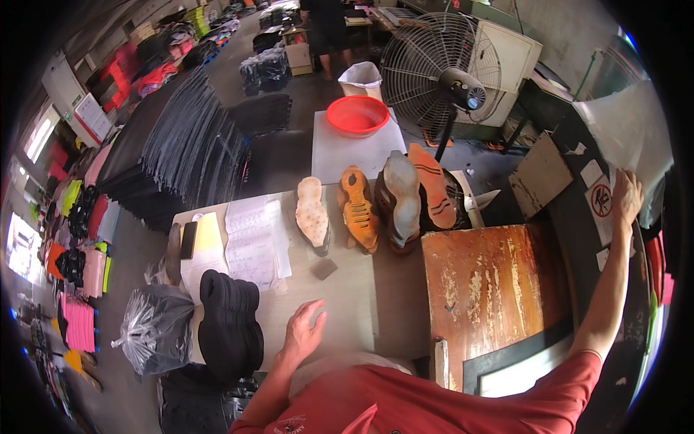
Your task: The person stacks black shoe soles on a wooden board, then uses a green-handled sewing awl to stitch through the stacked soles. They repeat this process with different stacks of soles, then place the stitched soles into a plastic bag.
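My right hand [627,197] is stretched far out to the right, its fingers closed on the lower edge of a clear plastic sheet [629,134] by the dark panel. Over the near edge of the table [347,289] hovers my left hand [303,334], holding nothing, its fingers apart and slightly bent. To its left stands a stack of black shoe-sole-shaped pieces [230,318]. Beyond it, a small dark square piece [324,269] lies on the tabletop. Along the far edge are a pale spotted sole [312,210], an orange sole [357,210], a grey sole stack [402,195] and a reddish sole [434,184].
Papers [253,239] and a phone [189,240] lie at the table's left, above a stuffed plastic bag [153,329]. A worn wooden board [499,282] covers the right side. Beyond are a red basin [357,116], a large fan [441,76] and stacked black sheets [191,145]. A person [327,32] stands far off.
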Demonstrator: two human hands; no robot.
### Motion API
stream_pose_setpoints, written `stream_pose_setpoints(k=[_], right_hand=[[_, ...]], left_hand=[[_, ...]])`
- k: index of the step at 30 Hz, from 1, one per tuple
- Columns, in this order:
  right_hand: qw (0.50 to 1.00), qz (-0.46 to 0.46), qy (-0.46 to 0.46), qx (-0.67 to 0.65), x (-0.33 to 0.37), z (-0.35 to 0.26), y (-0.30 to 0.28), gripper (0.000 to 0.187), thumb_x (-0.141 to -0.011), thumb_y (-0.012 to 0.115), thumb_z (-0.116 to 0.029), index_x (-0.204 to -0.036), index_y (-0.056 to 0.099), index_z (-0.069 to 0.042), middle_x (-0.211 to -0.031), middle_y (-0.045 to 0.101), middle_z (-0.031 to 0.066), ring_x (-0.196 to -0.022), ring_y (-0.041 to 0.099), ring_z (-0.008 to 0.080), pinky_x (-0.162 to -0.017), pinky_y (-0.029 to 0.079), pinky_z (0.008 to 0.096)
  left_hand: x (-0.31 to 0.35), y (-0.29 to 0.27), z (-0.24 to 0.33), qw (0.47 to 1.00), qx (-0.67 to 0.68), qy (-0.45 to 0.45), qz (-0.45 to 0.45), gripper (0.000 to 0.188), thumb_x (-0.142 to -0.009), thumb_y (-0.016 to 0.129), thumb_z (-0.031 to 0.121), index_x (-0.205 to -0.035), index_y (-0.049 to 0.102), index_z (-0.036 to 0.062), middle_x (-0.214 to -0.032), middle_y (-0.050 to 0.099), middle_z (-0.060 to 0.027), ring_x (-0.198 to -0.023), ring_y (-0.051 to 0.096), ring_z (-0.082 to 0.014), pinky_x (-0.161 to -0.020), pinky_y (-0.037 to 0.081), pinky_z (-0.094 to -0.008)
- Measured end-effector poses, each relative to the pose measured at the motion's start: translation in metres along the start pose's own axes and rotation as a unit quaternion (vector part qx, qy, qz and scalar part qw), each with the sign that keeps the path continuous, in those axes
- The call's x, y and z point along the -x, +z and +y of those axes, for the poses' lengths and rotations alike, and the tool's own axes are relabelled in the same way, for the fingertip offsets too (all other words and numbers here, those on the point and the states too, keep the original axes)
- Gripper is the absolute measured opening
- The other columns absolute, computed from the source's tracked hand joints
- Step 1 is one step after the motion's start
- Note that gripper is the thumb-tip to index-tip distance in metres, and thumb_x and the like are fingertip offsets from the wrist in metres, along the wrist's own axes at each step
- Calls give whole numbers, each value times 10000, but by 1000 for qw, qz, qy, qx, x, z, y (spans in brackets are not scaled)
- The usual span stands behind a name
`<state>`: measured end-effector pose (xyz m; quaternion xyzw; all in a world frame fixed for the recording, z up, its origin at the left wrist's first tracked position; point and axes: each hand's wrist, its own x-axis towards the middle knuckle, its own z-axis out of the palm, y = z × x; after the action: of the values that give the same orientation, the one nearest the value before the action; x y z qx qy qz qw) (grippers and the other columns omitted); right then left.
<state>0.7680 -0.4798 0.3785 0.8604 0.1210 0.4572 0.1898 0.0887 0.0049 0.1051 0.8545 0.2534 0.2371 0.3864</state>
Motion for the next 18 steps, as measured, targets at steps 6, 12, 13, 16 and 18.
stream_pose_setpoints(k=[6,12,13,16,18], right_hand=[[996,-34,29,-75,-16,4,10,301,-1092,533,-279,-1210,756,-115,-1302,731,67,-1204,676,334,-1008,541,446],[986,92,14,-138,-45,0,-43,223,-1032,671,-281,-1051,782,-88,-1192,736,50,-1139,677,327,-988,519,432],[985,103,9,-137,-51,-5,-58,207,-1024,689,-273,-1054,782,-91,-1172,735,47,-1126,676,325,-979,517,431],[968,124,-72,-206,-57,-50,-107,152,-1010,716,-209,-981,748,-64,-1086,708,83,-1066,665,328,-929,513,433],[945,107,-97,-292,-45,-110,-144,152,-1010,710,-163,-939,706,-28,-1037,686,115,-1020,653,340,-911,509,438]], left_hand=[[-7,9,-6,999,19,11,-45,301,-1003,702,108,-1284,687,1,-1226,732,-230,-1135,711,-418,-980,573,-452],[-8,10,-9,998,19,28,-53,270,-1009,697,83,-1265,693,-4,-1209,741,-217,-1111,725,-399,-955,578,-433],[-7,11,-10,998,21,29,-55,270,-1010,698,85,-1264,693,-3,-1208,742,-214,-1106,726,-396,-951,580,-430],[-5,19,-11,995,53,17,-85,265,-1015,692,84,-1266,693,0,-1199,742,-212,-1088,734,-378,-933,584,-415],[-8,28,-5,989,99,-4,-112,256,-1030,690,113,-1261,699,4,-1191,750,-212,-1105,734,-382,-946,589,-417]])
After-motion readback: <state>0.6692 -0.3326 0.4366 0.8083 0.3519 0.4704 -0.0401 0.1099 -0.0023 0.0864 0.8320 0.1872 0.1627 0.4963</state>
